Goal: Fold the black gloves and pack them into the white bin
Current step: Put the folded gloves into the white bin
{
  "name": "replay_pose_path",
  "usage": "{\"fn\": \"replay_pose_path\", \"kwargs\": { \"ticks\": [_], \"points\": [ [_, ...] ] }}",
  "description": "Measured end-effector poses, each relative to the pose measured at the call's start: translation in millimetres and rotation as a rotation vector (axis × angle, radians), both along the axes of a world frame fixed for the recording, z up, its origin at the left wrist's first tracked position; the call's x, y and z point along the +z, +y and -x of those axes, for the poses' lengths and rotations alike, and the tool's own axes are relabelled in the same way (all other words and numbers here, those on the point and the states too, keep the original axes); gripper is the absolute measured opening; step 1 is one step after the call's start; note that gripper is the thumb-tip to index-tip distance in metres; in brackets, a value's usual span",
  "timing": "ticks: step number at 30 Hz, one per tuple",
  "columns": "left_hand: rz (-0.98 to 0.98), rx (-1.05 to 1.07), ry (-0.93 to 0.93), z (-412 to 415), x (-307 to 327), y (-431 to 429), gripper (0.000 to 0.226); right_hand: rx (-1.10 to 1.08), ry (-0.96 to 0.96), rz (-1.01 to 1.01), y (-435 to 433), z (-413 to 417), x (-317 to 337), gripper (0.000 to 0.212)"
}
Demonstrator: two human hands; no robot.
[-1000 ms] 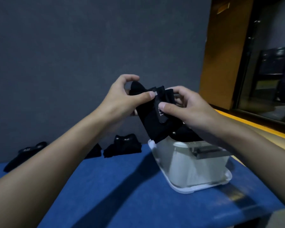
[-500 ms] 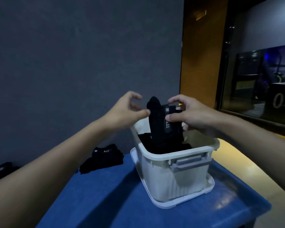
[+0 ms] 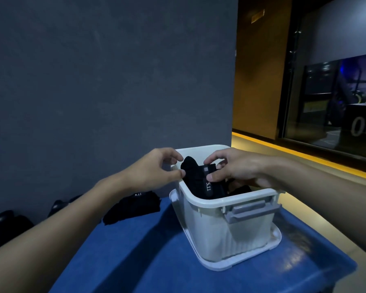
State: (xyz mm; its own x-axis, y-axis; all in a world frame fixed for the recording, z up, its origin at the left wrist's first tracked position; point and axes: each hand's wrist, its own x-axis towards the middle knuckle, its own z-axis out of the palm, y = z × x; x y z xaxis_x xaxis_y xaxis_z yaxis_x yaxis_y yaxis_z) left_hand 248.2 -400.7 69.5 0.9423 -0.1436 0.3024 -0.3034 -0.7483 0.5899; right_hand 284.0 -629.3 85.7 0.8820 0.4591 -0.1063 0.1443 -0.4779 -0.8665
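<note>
A folded black glove (image 3: 199, 181) with a grey "5.11" label stands on end inside the white bin (image 3: 226, 225), its top poking above the rim. My right hand (image 3: 237, 166) pinches its right side between thumb and fingers. My left hand (image 3: 154, 170) pinches the glove's left edge at the bin's rim with thumb and forefinger. More black fabric (image 3: 240, 190) lies lower in the bin. Another folded black glove (image 3: 133, 206) lies on the blue table left of the bin.
The bin sits on its white lid (image 3: 241, 263) on the blue table (image 3: 135, 261), close to the right edge. More black gloves (image 3: 6, 223) lie at the far left against the grey wall. A glass partition and yellow floor strip are to the right.
Both hands have come down with the glove from above the bin into it. The camera has moved nearer and turned towards the bin.
</note>
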Motion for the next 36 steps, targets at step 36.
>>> {"fn": "replay_pose_path", "kwargs": {
  "ticks": [36],
  "points": [
    [-0.529,-0.071,0.031,3.5,22.0,-33.9,0.025,0.182,-0.364,0.44,-22.4,-1.7,6.1,0.039]
  ]
}}
